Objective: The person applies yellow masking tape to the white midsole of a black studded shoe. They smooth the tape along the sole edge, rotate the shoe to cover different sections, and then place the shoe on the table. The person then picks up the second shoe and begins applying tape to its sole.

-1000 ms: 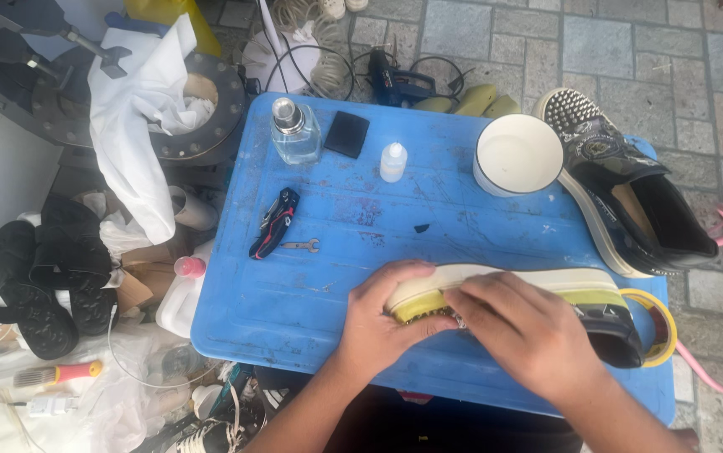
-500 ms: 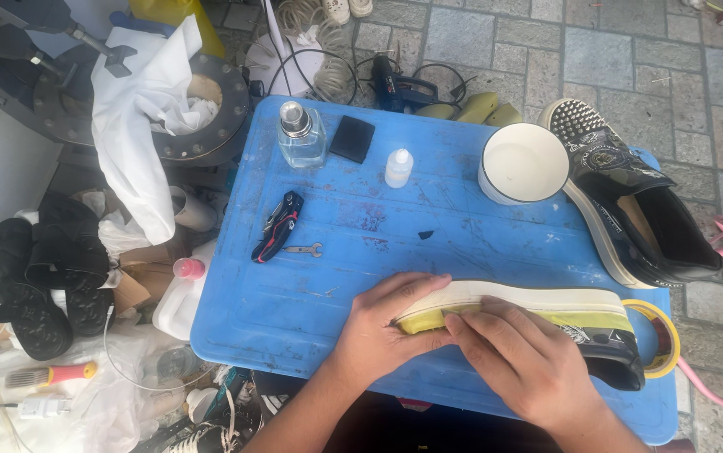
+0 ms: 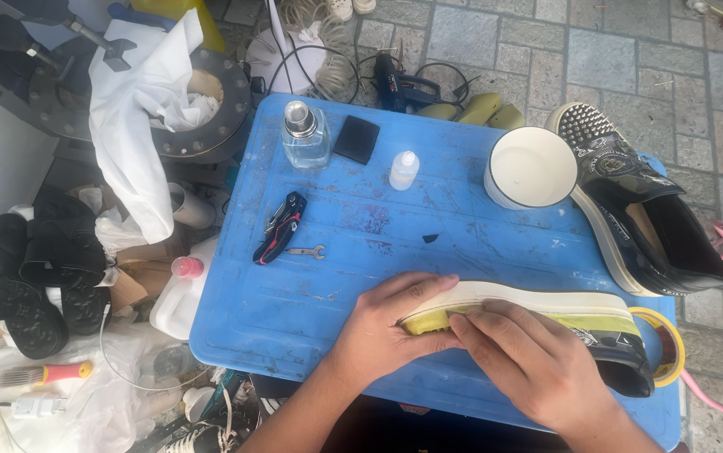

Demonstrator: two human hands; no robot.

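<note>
On the table (image 3: 236, 327), a shoe (image 3: 546, 323) lies on its side along the near edge, with both hands on its toe end: the left hand (image 3: 382, 327) at the tip, the right hand (image 3: 533, 369) just beside it. A tape roll (image 3: 670, 348) lies under the shoe's heel. Along the far edge stand a bottle (image 3: 304, 134), a pad (image 3: 356, 139), a dropper (image 3: 403, 170) and a cup (image 3: 532, 166), left to right. A knife (image 3: 278, 228) and a wrench (image 3: 305, 251) lie mid-left. A second shoe (image 3: 638, 201) rests at the right edge, beside the cup. Left of the table, on the ground, are a jug (image 3: 179, 289), sandals (image 3: 30, 268) and a brush (image 3: 43, 373).
</note>
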